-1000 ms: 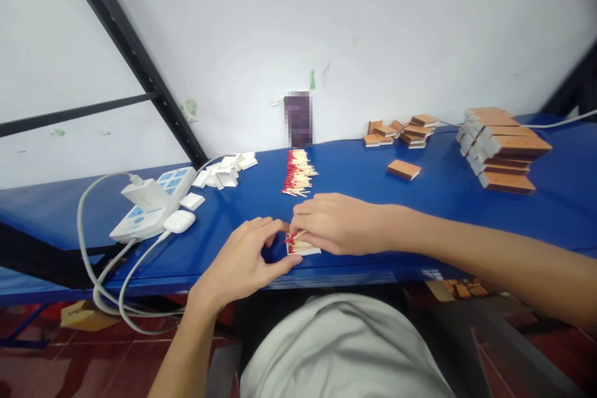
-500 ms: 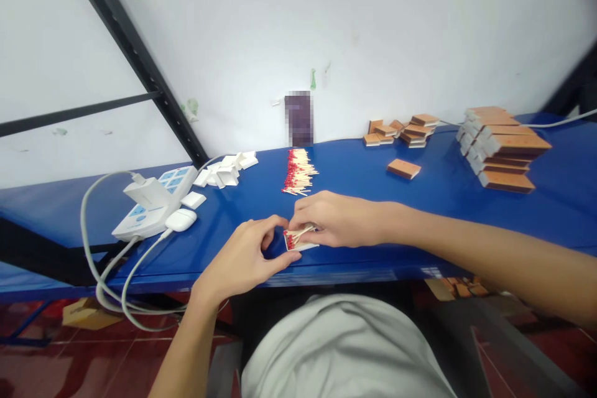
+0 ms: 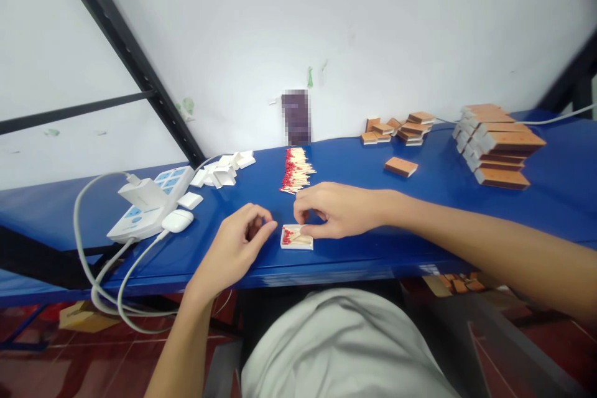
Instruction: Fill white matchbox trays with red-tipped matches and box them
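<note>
A small white matchbox tray (image 3: 297, 247) lies on the blue table near its front edge, with red-headed matches (image 3: 293, 236) inside it. Just right of it, my right hand (image 3: 333, 208) has curled fingers raised over the tray's upper right corner. Its thumb touches the matches at the right end, apart from the fingers, and no match shows in its grip. My left hand (image 3: 240, 245) rests left of the tray without touching it, fingers bent and thumb tip close to the index finger, nothing visible between them. Beyond the tray lies a pile of loose matches (image 3: 297, 169).
White empty trays (image 3: 224, 171) lie at back left, beside a power strip (image 3: 152, 205) with cables. Brown matchbox sleeves (image 3: 401, 166) lie to the right, near a larger stack of matchboxes (image 3: 504, 143). A pixelated dark object (image 3: 296, 117) leans on the wall.
My left hand has let go of the tray and drawn back leftward. My right hand has lifted off it up and to the right, uncovering the matches inside.
</note>
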Tool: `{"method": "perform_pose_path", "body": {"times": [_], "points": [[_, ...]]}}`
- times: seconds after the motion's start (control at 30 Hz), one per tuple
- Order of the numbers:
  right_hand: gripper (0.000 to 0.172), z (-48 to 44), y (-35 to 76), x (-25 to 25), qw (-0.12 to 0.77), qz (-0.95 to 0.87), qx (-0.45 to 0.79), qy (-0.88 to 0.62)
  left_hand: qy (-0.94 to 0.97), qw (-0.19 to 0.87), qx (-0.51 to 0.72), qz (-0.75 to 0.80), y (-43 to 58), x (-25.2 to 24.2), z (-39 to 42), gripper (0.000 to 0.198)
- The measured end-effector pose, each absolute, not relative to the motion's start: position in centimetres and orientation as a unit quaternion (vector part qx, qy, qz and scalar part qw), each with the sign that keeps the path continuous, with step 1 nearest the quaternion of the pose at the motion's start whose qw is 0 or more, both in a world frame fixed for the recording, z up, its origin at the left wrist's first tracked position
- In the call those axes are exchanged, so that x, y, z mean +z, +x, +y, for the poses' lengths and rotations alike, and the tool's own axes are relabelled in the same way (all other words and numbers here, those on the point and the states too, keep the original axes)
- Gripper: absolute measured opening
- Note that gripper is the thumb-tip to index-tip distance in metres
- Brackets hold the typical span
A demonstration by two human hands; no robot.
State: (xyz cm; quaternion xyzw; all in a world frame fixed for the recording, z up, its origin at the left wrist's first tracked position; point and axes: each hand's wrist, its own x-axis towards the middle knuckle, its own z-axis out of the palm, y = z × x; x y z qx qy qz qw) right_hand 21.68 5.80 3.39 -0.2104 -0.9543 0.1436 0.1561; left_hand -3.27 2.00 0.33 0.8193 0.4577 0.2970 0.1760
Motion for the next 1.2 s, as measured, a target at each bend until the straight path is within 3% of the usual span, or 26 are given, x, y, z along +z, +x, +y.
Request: {"method": "perform_pose_path", "body": {"times": [0.03, 0.2, 0.47, 0.67, 0.87, 1.2], "points": [[0.012, 5.84, 21.67, 3.34, 0.156, -0.955, 0.142, -0.208, 0.826, 0.179, 0.290, 0.449, -3.21, 0.40, 1.85, 0.016], [0.014, 5.73, 21.47, 3.23, 0.151, -0.955, 0.144, -0.210, 0.869, 0.169, 0.243, 0.396, -2.82, 0.69, 1.28, 0.035], [0.016, 5.27, 21.24, 2.93, 0.160, -0.957, 0.150, -0.190, 0.875, 0.187, 0.244, 0.373, -2.80, 0.59, 1.37, 0.014], [0.013, 5.22, 21.23, 2.80, 0.174, -0.953, 0.147, -0.198, 0.880, 0.186, 0.269, 0.346, -2.76, 0.57, 1.50, 0.011], [0.023, 5.02, 21.01, 2.55, 0.193, -0.953, 0.125, -0.196, 0.870, 0.177, 0.290, 0.357, -2.86, 0.43, 1.44, 0.019], [0.028, 5.29, 21.17, 2.43, 0.183, -0.959, 0.096, -0.194, 0.869, 0.163, 0.290, 0.367, -2.92, 0.27, 1.35, 0.015]]}}
